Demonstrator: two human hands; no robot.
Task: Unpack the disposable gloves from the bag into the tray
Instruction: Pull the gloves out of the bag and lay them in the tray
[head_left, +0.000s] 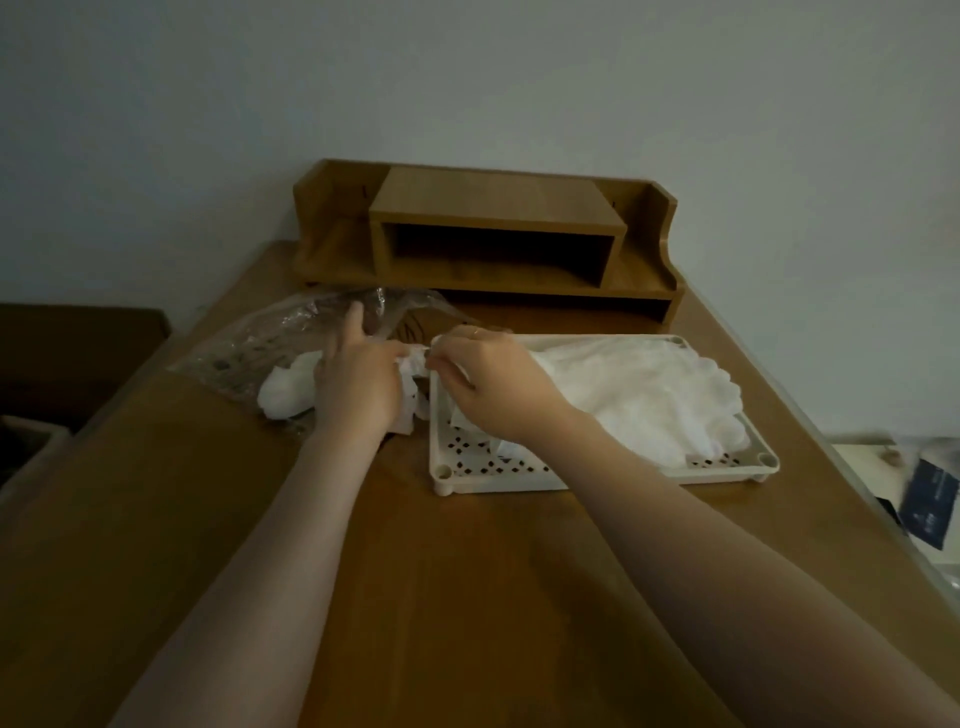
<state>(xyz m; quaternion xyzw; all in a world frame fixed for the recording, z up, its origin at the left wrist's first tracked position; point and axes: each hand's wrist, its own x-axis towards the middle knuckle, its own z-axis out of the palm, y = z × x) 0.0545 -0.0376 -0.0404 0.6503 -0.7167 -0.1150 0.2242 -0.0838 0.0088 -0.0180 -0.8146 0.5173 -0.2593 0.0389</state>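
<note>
Fingers (415, 358) of both hands pinch one white glove (410, 374) between the bag (260, 338) and the tray (519, 475)

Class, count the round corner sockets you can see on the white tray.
3: near left corner socket, near right corner socket, and far right corner socket of the tray. The fourth, at the far left, is hidden behind the right hand.

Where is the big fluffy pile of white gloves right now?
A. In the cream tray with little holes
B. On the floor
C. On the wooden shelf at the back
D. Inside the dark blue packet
A: the big pile of white gloves lies in the cream perforated tray, to the right of the clear plastic bag.
</note>
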